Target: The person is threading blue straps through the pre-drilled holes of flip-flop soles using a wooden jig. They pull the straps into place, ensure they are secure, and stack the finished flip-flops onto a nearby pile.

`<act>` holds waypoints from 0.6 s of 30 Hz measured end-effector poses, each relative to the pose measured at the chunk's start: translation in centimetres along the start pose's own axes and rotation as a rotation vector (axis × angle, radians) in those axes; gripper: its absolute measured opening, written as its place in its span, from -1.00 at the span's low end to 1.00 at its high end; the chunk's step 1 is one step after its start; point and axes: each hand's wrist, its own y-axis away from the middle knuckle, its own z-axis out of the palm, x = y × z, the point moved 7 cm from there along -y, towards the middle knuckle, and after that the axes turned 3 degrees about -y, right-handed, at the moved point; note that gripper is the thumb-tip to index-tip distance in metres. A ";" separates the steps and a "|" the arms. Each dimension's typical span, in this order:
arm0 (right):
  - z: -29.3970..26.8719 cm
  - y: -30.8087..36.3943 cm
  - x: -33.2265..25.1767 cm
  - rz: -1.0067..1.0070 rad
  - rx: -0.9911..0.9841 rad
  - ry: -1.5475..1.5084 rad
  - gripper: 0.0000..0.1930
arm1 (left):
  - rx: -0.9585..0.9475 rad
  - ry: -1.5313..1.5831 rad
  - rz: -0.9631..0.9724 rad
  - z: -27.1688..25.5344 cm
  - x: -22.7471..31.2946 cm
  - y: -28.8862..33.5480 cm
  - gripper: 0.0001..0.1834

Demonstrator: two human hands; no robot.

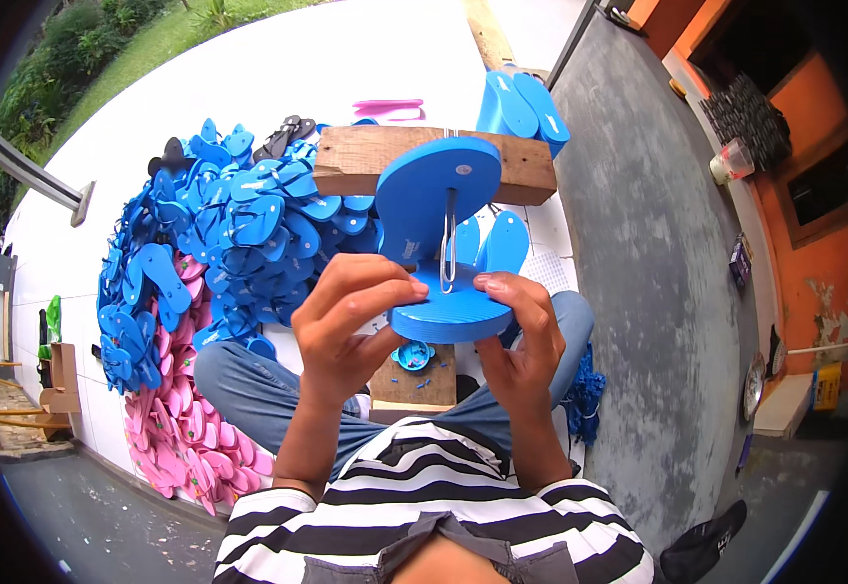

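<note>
A blue flip-flop sole (448, 319) is folded sharply in front of me, its far half standing up and its near half lying toward me. My left hand (341, 316) pinches the near half's left edge, thumb below and fingers on top. On the right edge, my right hand (526, 336) grips the same half in the same way. A looped metal wire (449, 243) stands upright at the fold; its lower end meets the near half. Behind the sole lies a thick wooden beam (356, 161). No strap shows on this sole.
Heaped at left are blue flip-flops (258, 219) and pink flip-flops (185, 428). Below my hands, a small blue bowl (413, 356) with tiny pieces sits on a wooden board (409, 391). Blue soles (531, 107) stand beyond the beam's right end. Blue straps (586, 394) lie by my right knee.
</note>
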 end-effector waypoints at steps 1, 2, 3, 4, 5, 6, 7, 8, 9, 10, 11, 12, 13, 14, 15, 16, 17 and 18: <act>0.0 -0.2 -0.1 0.007 0.005 0.021 -0.50 | -0.008 0.056 -0.037 0.1 -0.3 0.0 -0.58; -0.1 -0.4 -0.2 0.014 0.009 0.041 -0.50 | -0.016 0.111 -0.074 0.3 -0.6 0.0 -0.56; -0.1 -0.5 0.0 0.061 0.007 0.023 -0.50 | -0.024 0.164 -0.111 0.4 -1.0 0.0 -0.54; -0.1 -0.4 0.0 0.107 0.005 0.004 -0.50 | -0.034 0.191 -0.097 0.5 -1.3 0.0 -0.53; -0.2 -0.4 0.0 0.154 0.003 -0.014 -0.51 | -0.028 0.252 -0.138 0.6 -1.5 -0.1 -0.54; -0.3 -0.5 -0.2 0.205 -0.006 -0.025 -0.51 | -0.017 0.312 -0.181 0.8 -1.6 -0.2 -0.54; -0.6 -0.7 -0.4 0.255 -0.015 -0.037 -0.52 | -0.006 0.372 -0.225 0.9 -1.7 -0.3 -0.55; -0.7 -0.7 -0.4 0.307 -0.024 -0.048 -0.52 | 0.000 0.409 -0.275 1.1 -2.0 -0.1 -0.55; -0.8 -0.7 -0.3 0.326 -0.016 -0.095 -0.53 | 0.001 0.447 -0.320 1.3 -2.2 -0.1 -0.54; -0.9 -0.6 -0.2 0.345 -0.008 -0.143 -0.53 | 0.002 0.485 -0.366 1.4 -2.5 0.0 -0.54; -1.0 -0.5 0.0 0.364 -0.002 -0.191 -0.53 | -0.006 0.496 -0.377 1.5 -2.5 -0.1 -0.54; -0.9 -0.4 0.3 0.400 0.004 -0.220 -0.54 | -0.014 0.509 -0.383 1.6 -2.5 -0.2 -0.54; -0.8 -0.1 0.5 0.436 0.008 -0.249 -0.54 | -0.020 0.522 -0.390 1.7 -2.5 -0.2 -0.54; -0.7 0.1 0.7 0.473 0.012 -0.278 -0.55 | -0.029 0.516 -0.393 1.7 -2.6 -0.1 -0.54; -0.6 0.3 0.8 0.477 0.013 -0.280 -0.54 | -0.035 0.507 -0.390 1.7 -2.7 -0.2 -0.55; -0.5 0.4 0.9 0.481 0.015 -0.281 -0.54 | -0.041 0.498 -0.387 1.7 -2.8 -0.1 -0.55; -0.3 0.6 1.0 0.486 0.016 -0.281 -0.53 | -0.036 0.463 -0.370 1.6 -2.6 0.1 -0.55; -0.2 0.5 0.9 0.473 0.018 -0.285 -0.54 | -0.033 0.431 -0.347 1.7 -2.4 0.1 -0.55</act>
